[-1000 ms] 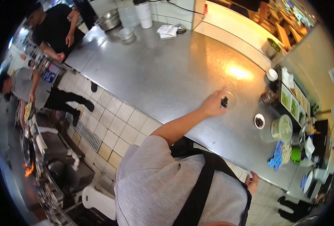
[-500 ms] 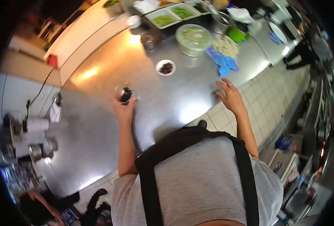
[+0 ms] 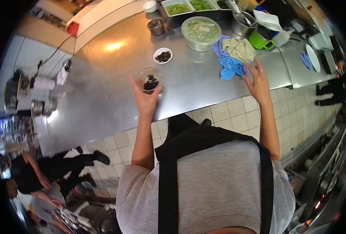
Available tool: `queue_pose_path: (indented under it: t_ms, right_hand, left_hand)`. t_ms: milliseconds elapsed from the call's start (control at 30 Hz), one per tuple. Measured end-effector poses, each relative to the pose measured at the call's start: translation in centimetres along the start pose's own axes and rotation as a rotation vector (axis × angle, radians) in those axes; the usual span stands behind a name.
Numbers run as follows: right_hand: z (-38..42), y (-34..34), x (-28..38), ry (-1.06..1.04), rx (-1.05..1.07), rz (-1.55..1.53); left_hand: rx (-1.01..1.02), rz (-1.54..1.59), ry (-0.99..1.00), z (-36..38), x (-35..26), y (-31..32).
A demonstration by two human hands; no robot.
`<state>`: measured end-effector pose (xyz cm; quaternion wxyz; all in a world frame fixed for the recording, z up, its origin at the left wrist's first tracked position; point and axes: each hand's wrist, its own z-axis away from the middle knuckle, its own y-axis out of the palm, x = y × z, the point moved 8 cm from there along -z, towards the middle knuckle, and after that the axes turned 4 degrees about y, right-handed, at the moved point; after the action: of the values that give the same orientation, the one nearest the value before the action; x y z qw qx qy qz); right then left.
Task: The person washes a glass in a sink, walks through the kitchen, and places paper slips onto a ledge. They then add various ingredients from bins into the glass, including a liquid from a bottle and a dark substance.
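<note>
My left hand point(image 3: 146, 100) is closed around a clear plastic cup point(image 3: 143, 75) with dark pieces point(image 3: 151, 82) inside, over the steel table point(image 3: 102, 85). Just beyond it sits a small white dish point(image 3: 156, 53) of similar dark brown bits. My right hand point(image 3: 258, 82) is held up near the table's front edge with its fingers apart and nothing in them. Closest to those fingers lie a crumpled blue cloth point(image 3: 230, 69) and a beige cloth point(image 3: 239, 49).
Behind the dish stand a brown jar point(image 3: 155, 27) and a large lidded tub point(image 3: 201, 33) of greens. White trays point(image 3: 189, 5) of green vegetables line the back. A green cup point(image 3: 259, 40) is at the right. Other people, one in black point(image 3: 32, 171), are at lower left.
My view has turned and shifted. The left hand still holds the cup, now closer to the white dish. My right hand has come nearer the cloths, fingers still apart.
</note>
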<state>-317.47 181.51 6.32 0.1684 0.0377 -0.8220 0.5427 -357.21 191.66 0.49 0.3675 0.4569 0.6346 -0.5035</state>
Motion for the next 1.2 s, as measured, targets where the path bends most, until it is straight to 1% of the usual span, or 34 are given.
queue_pose_path:
  t_ms: [33,133,167,233,367,467,600,700,800,900,1000,1033,1133,1200]
  right_hand:
    - [-1.8,0.6,0.5,-0.092,-0.031,0.044]
    - [-5.7,3.4,2.1,-0.194,0.014,0.17]
    - [-6.5,5.2,1.3,-0.154,0.089,0.249]
    - [-6.6,8.8,-1.1,-0.064,0.242,0.413]
    - [-6.9,8.9,-5.2,0.058,0.241,0.417]
    - [-7.1,8.4,-6.9,0.124,0.233,0.455]
    - [-6.6,9.0,-7.1,0.106,0.143,0.398]
    - [-6.4,9.3,-6.8,0.09,0.08,0.394]
    - [-6.3,9.3,-6.5,0.094,0.064,0.387]
    - [-6.3,9.2,-6.3,0.075,0.062,0.372]
    - [-6.1,9.1,-6.4,0.048,0.052,0.349]
    - [-6.1,9.0,-6.3,0.038,0.05,0.341]
    - [-6.1,8.7,-6.1,0.018,0.056,0.343]
    - [-6.2,8.9,-6.1,0.011,0.062,0.346]
  left_hand:
    - [0.028,-0.048,0.008,0.6,-1.2,0.8]
    - [0.07,-0.187,0.088,1.6,-2.2,2.5]
    - [0.082,-0.233,0.122,1.7,-2.2,2.9]
    - [0.089,-0.258,0.115,1.5,-2.2,3.2]
    - [0.08,-0.268,0.146,0.3,-1.8,2.9]
    - [0.098,-0.203,0.234,-0.5,-1.0,3.0]
    - [0.113,-0.231,0.369,-1.3,-0.9,3.2]
    - [0.105,-0.242,0.374,-1.5,-1.4,3.1]
    - [0.123,-0.159,0.225,-1.6,-0.5,3.7]
    - [0.216,-0.235,0.226,-1.0,-0.4,5.7]
    - [0.226,-0.335,0.154,-0.6,-1.0,7.7]
    - [0.225,-0.285,0.189,-0.9,-1.3,8.1]
    - [0.129,-0.069,0.214,-1.9,-0.9,8.1]
    - [0.012,0.126,0.061,-3.2,1.4,7.0]
